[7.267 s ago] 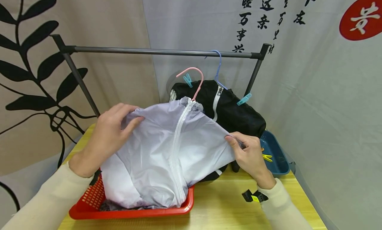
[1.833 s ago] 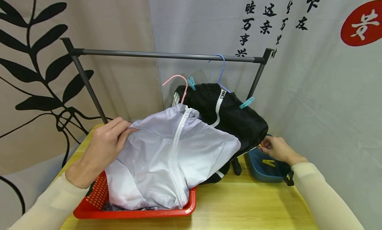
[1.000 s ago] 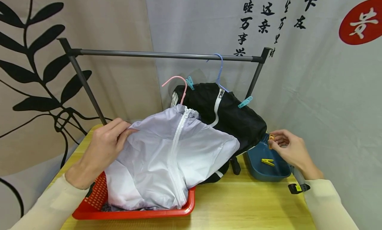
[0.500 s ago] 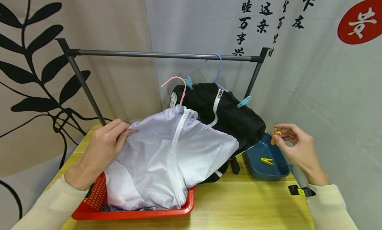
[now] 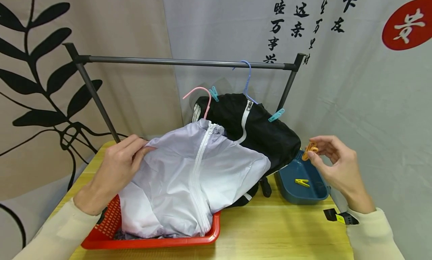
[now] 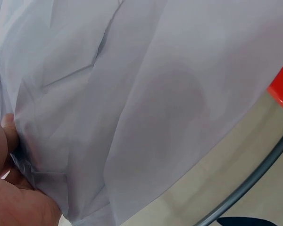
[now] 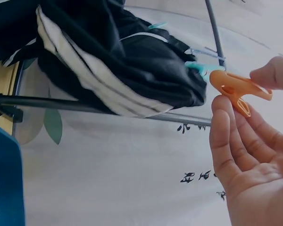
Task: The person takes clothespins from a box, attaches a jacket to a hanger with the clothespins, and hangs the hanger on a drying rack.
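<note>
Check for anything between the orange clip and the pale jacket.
In the head view, the black jacket's right end shows between the orange clip and the pale jacket; whether it blocks, I can't tell.

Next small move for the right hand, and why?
I'd probably carry the orange clothespin across and clip it to the pale jacket where the left hand pinches it. The right hand has the clothespin ready, the left steadies the fabric, and I see no clips on this jacket, while the black jacket behind has blue clips along its top.
</note>
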Available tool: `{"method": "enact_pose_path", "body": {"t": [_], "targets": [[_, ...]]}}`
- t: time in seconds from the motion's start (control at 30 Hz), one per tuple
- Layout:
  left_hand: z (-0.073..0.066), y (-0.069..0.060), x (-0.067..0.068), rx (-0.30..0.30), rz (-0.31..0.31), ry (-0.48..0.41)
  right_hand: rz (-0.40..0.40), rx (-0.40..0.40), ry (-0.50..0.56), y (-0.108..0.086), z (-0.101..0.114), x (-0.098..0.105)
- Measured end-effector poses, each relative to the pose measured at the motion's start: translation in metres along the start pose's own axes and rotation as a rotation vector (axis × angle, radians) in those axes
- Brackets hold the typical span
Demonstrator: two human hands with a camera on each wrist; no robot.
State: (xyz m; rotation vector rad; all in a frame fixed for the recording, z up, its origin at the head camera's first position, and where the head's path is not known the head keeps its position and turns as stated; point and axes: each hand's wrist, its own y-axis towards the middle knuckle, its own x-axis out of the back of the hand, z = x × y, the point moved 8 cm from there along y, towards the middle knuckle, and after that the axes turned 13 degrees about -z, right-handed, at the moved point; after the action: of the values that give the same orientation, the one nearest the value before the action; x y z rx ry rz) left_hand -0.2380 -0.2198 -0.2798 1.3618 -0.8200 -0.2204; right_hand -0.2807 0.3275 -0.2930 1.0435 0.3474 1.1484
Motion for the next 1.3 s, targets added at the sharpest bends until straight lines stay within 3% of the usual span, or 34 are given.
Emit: {"method": "enact_pose_path", "body": {"t": [0.57,1.3], "targets": [[-0.001,0.001,0.001,-0.003,-0.023,0.003,0.046,0.056,0.022,0.002,0.035,-0.016],[-0.002,0.000,-0.001,-0.010,-0.015,-0.011,0.197,0.147,0.201,-0.001,0.070,-0.074]]}}
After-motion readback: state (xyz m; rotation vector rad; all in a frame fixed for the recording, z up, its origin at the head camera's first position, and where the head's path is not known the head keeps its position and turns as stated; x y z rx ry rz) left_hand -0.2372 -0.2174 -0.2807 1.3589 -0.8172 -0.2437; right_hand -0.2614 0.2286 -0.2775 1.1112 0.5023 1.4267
